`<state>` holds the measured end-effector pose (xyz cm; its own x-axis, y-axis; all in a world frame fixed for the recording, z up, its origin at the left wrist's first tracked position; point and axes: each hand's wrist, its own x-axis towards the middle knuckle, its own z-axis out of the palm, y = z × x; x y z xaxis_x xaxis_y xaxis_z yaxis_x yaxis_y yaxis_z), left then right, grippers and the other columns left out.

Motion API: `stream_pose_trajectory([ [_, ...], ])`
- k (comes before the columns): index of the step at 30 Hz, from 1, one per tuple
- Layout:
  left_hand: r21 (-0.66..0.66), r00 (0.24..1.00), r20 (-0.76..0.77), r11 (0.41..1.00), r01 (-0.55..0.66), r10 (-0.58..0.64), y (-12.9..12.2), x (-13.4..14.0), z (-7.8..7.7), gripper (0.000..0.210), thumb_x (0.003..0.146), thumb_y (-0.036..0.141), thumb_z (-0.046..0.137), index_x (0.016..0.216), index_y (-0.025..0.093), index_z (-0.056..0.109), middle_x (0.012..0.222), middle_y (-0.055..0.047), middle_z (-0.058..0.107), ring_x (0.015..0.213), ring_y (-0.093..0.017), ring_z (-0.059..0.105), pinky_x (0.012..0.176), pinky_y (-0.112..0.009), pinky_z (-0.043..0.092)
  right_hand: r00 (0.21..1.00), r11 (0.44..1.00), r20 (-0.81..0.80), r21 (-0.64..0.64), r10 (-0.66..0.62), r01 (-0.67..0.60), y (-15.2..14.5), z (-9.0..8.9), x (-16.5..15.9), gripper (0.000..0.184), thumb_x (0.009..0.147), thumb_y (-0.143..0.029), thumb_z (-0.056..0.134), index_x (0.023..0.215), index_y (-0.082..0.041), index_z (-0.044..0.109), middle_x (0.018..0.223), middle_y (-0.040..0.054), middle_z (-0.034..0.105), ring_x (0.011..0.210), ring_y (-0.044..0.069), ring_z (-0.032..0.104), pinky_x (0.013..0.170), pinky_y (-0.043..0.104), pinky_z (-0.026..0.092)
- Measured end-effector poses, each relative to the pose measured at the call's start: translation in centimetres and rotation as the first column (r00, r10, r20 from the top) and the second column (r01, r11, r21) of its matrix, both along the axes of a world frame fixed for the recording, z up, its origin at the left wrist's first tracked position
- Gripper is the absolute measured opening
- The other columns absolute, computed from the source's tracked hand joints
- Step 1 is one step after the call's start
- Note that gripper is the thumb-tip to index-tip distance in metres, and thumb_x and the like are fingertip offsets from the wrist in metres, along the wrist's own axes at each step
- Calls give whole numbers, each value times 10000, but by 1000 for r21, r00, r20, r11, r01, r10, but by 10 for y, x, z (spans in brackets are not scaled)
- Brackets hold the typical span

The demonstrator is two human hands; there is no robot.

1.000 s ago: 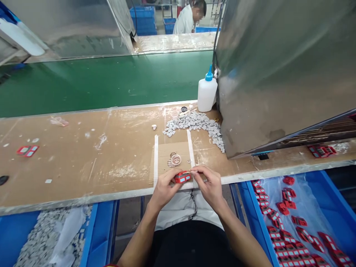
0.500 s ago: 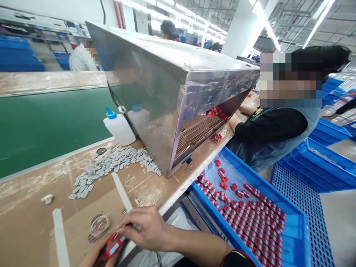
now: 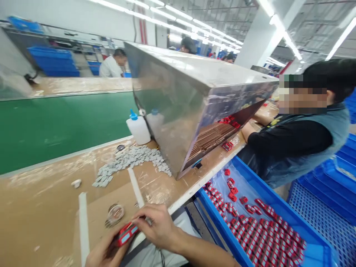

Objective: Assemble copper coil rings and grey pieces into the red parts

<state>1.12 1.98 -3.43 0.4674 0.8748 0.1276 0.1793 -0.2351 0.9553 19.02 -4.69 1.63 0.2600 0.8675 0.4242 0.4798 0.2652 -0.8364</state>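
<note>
My left hand (image 3: 108, 249) is closed round a small red plastic piece with light-blue panels (image 3: 128, 233), at the table's front edge. My right hand (image 3: 158, 227) is pinched, thumb and forefinger together at the upper right end of that piece. Whatever lies between those fingertips is too small to make out. Just beyond my hands, a small round clear dish (image 3: 115, 213) sits on a cardboard sheet (image 3: 101, 200) taped down with pale strips. Farther back lies a heap of small flat grey pieces (image 3: 133, 157).
A metal box with a slotted opening (image 3: 169, 111) stands on the table. Behind the grey heap is a white bottle with a blue cap (image 3: 139, 129). To the right, a blue crate (image 3: 319, 248) holds many similar red pieces. A co-worker (image 3: 297, 137) sits beyond it.
The view has swung left, so everything sits farther right in it. My left hand still holds the red piece, and my right fingers stay pinched at its end.
</note>
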Motion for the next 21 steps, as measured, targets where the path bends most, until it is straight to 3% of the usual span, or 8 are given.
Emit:
stream_pose_trajectory([
  [3, -141, 999, -24, 990, 21, -25, -10, 1, 23, 336, 781, 465, 773, 997, 207, 764, 946, -70, 813, 835, -235, 791, 783, -273, 667, 996, 1000, -88, -13, -21, 20, -3, 14, 4, 232, 977, -349, 581, 896, -205, 744, 807, 46, 763, 740, 158, 706, 716, 244, 554],
  [5, -181, 999, -12, 982, -49, 47, -17, 4, 35, 360, 779, 461, 771, 982, 164, 751, 955, -98, 802, 871, -241, 778, 822, -308, 653, 987, 999, -154, -15, -54, 52, 2, 21, 11, 220, 970, -330, 587, 876, -209, 745, 816, 39, 758, 754, 156, 700, 719, 248, 552],
  [7, -219, 999, 5, 975, -46, 48, -19, 7, 41, 355, 786, 446, 757, 973, 146, 739, 961, -105, 791, 854, -222, 762, 817, -305, 637, 977, 996, -197, -1, -83, 85, 15, 24, 16, 205, 957, -329, 602, 866, -210, 744, 835, 42, 739, 786, 162, 686, 722, 259, 546],
  [11, -200, 1000, 12, 980, 14, -12, -19, 6, 41, 329, 772, 394, 766, 969, 132, 740, 914, -94, 769, 825, -194, 721, 775, -271, 595, 987, 1000, -159, 0, 24, -24, 45, 19, 12, 185, 935, -321, 620, 869, -208, 750, 845, 41, 661, 740, 149, 621, 654, 253, 515],
  [15, -152, 1000, -6, 988, 29, -30, -21, 2, 40, 297, 781, 366, 763, 971, 139, 736, 881, -82, 758, 796, -186, 697, 744, -266, 569, 992, 993, -59, -42, 112, -115, 56, 9, 0, 199, 947, -280, 585, 884, -195, 754, 879, 50, 607, 720, 142, 584, 617, 249, 497],
  [18, -134, 999, -12, 990, 36, -37, -20, 1, 39, 301, 795, 395, 760, 962, 145, 733, 873, -80, 756, 791, -189, 695, 746, -272, 568, 985, 982, 37, -91, 168, -164, 59, 5, 3, 192, 945, -269, 595, 1039, -187, 741, 965, 67, 615, 814, 164, 611, 702, 276, 524],
  [21, -144, 998, -16, 988, 54, -57, -19, 2, 40, 315, 804, 414, 757, 969, 147, 734, 873, -79, 758, 788, -190, 699, 744, -273, 570, 972, 977, 157, -149, 172, -149, 69, 11, 20, 291, 972, -276, 562, 1227, -181, 665, 1075, 85, 623, 898, 182, 626, 842, 326, 529],
])
